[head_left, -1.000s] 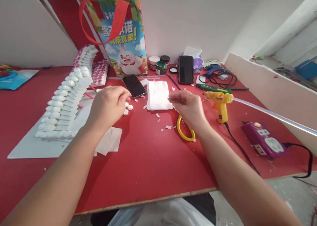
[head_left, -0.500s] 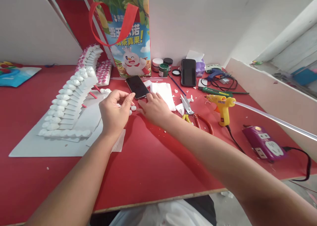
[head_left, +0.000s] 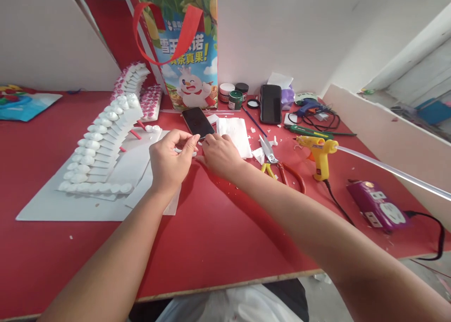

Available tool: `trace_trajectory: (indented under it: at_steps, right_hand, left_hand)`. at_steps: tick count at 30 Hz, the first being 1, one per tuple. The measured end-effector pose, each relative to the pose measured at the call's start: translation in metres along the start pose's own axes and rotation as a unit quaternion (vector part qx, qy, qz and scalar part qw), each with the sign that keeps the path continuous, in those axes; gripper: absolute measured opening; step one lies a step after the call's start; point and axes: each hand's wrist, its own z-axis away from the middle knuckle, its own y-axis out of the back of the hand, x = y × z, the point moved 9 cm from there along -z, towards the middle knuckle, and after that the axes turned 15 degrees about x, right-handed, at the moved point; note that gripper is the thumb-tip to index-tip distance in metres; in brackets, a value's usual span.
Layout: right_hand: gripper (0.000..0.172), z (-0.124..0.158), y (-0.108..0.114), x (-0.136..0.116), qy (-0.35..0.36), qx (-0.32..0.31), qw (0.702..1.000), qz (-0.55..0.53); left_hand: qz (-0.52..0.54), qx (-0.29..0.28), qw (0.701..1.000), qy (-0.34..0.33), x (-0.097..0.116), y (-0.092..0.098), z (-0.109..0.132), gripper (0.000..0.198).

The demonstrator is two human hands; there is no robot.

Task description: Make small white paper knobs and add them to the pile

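My left hand [head_left: 173, 161] is closed above the table, thumb and index finger pinched together; anything between them is too small to make out. My right hand [head_left: 222, 155] lies palm down beside it, fingers stretched towards the table and thumb apart. Small white round pieces [head_left: 192, 153] sit between the two hands, mostly covered by my left fingers. Just beyond my fingertips is a black phone [head_left: 198, 122], and a stack of white tissues [head_left: 235, 135] is next to my right hand. Left of my left hand, a curved white structure [head_left: 109, 141] with rows of white rounded pieces stands on a white board [head_left: 42, 204].
A yellow glue gun [head_left: 319, 155], red-handled scissors [head_left: 292, 175] and a purple power strip [head_left: 378, 207] lie to the right. Paint jars [head_left: 235, 99] and a tall printed bag [head_left: 192, 54] stand at the back. The table edge [head_left: 229, 283] runs close in front.
My right fingers have drawn in a little by the phone's lower edge. My left hand stays pinched and now covers more of the white pieces. The whole view has shifted slightly.
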Motion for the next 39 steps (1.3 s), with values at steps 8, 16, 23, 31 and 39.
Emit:
trace_trajectory:
  at_steps: [8,16,23,31,39]
  right_hand:
    - [0.033,0.003,0.018,0.0,0.061,-0.025,0.998,-0.002]
    - [0.033,0.011,0.001,-0.012,0.118,-0.055,0.991,0.004]
    - [0.034,0.006,0.02,0.018,0.04,-0.041,0.998,0.014]
    - [0.064,0.015,-0.004,-0.018,0.041,-0.024,0.997,0.055]
    - [0.078,0.113,0.034,-0.036,0.05,0.021,0.998,0.018]
  left_hand:
    - [-0.012,0.016,1.0,0.009,-0.002,0.003,-0.002,0.022]
    - [0.005,0.007,1.0,-0.01,-0.001,0.001,-0.002,0.021]
    - [-0.002,-0.001,1.0,0.005,-0.006,-0.002,0.0,0.023]
    - [-0.017,-0.009,1.0,-0.018,-0.007,-0.004,0.002,0.024]
    - [0.001,-0.002,1.0,-0.024,0.0,-0.004,0.003,0.023]
